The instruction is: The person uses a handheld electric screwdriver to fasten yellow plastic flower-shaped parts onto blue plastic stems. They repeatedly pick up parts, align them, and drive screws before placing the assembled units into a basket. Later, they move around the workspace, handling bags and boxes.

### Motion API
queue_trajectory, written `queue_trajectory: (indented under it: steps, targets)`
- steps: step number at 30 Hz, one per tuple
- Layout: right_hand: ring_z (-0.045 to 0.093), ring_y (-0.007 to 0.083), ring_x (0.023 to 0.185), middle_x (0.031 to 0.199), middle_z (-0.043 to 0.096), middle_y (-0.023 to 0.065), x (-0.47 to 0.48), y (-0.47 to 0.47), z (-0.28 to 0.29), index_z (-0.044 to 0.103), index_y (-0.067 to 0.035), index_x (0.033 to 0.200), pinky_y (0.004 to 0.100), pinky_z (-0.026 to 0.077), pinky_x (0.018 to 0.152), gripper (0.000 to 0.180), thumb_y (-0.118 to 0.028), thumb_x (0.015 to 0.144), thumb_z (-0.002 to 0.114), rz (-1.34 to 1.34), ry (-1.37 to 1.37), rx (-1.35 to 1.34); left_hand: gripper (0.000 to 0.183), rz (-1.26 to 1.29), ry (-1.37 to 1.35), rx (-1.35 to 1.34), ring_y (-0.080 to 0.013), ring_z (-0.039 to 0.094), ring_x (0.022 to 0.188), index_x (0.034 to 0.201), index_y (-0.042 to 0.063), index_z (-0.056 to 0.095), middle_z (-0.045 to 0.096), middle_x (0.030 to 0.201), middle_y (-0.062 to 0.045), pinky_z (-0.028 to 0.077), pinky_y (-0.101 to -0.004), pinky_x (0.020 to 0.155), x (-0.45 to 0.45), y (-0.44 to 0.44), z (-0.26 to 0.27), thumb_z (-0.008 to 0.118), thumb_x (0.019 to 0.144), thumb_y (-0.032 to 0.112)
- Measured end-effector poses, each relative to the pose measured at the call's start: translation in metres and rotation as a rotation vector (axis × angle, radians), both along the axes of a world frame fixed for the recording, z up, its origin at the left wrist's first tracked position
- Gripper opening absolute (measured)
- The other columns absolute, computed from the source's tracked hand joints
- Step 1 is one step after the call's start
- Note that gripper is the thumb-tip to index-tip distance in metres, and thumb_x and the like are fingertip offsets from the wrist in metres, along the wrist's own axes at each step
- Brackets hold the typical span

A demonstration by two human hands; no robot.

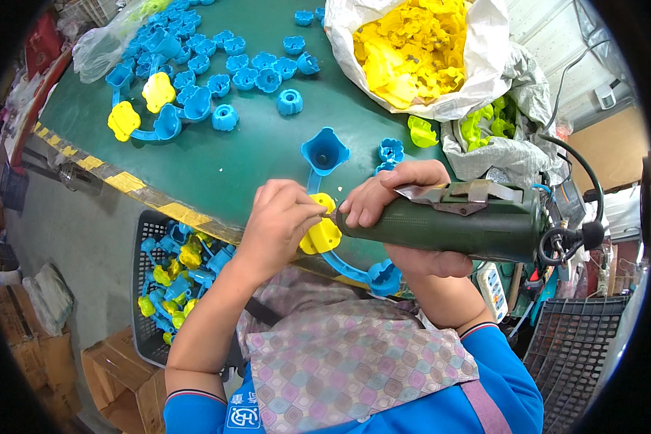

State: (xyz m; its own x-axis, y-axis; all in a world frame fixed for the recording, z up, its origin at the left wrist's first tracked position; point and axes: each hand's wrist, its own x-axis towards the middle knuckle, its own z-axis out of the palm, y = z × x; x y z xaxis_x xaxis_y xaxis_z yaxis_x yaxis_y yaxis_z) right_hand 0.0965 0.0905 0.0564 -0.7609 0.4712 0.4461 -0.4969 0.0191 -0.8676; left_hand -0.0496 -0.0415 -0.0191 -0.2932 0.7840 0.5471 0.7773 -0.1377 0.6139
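Note:
My right hand (401,211) is wrapped around a dark green electric screwdriver (455,228), held level with its bit pointing left. The bit reaches a yellow plastic plate (321,236) lying near the table's front edge. At the bit's tip the thumb and fingertips of my left hand (276,222) are pinched together; whether a screw is between them cannot be made out. From the plate, a blue arm with a square-mouthed cup (325,154) extends away from me, and another blue arm with a scalloped cup (384,278) reaches to the lower right.
Blue flower-shaped cups (268,80) and joined blue-yellow pieces (123,120) lie on the green table (238,157). White sacks of yellow parts (412,54) and lime-green parts (483,127) stand at the right. A grey crate (141,282) of pieces sits below the taped edge. A power strip (492,290) is right.

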Motion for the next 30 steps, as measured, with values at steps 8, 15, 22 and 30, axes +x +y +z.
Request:
queue_trajectory:
  steps: [8, 15, 22, 30]
  targets:
    - [0.066, 0.0238, 0.081, 0.083, 0.063, 0.0119, -0.020, 0.015, -0.012, 0.047, -0.001, 0.113, 0.0421, 0.054, 0.080, 0.084, -0.075, 0.077, 0.062, -0.004, -0.103, 0.271, 0.027, 0.113, -0.219, 0.050, -0.0300, 0.058, 0.094, 0.080, 0.003, 0.057, 0.057, 0.103, -0.012, 0.048, -0.0379, 0.078, 0.008, 0.005, -0.017, 0.081, 0.069, 0.005]
    - [0.065, 0.0190, 0.083, 0.089, 0.065, 0.0092, -0.024, 0.016, -0.007, 0.050, -0.002, 0.117, 0.0321, 0.052, 0.078, 0.086, -0.061, 0.063, 0.082, 0.135, -0.111, 0.215, 0.027, 0.065, -0.267, 0.015, -0.0290, 0.058, 0.091, 0.078, 0.002, 0.055, 0.056, 0.099, -0.010, 0.050, -0.0370, 0.071, 0.006, 0.009, -0.014, 0.081, 0.068, 0.003]
    - [0.065, 0.0238, 0.082, 0.086, 0.063, 0.0124, -0.023, 0.006, 0.001, 0.048, 0.000, 0.115, 0.0408, 0.054, 0.081, 0.082, -0.071, 0.077, 0.065, 0.095, 0.056, 0.035, 0.028, 0.118, -0.087, 0.120, -0.0298, 0.057, 0.092, 0.078, 0.005, 0.058, 0.059, 0.093, -0.007, 0.047, -0.0387, 0.076, 0.000, 0.010, -0.011, 0.081, 0.064, 0.003]
    - [0.065, 0.0240, 0.081, 0.084, 0.063, 0.0130, -0.038, -0.002, -0.003, 0.048, -0.001, 0.114, 0.0436, 0.054, 0.082, 0.077, -0.065, 0.078, 0.070, 0.149, -0.068, 0.072, 0.043, 0.385, -0.087, 0.135, -0.0319, 0.058, 0.090, 0.094, 0.007, 0.057, 0.060, 0.093, -0.008, 0.047, -0.0412, 0.078, 0.011, 0.005, -0.013, 0.083, 0.059, 0.002]
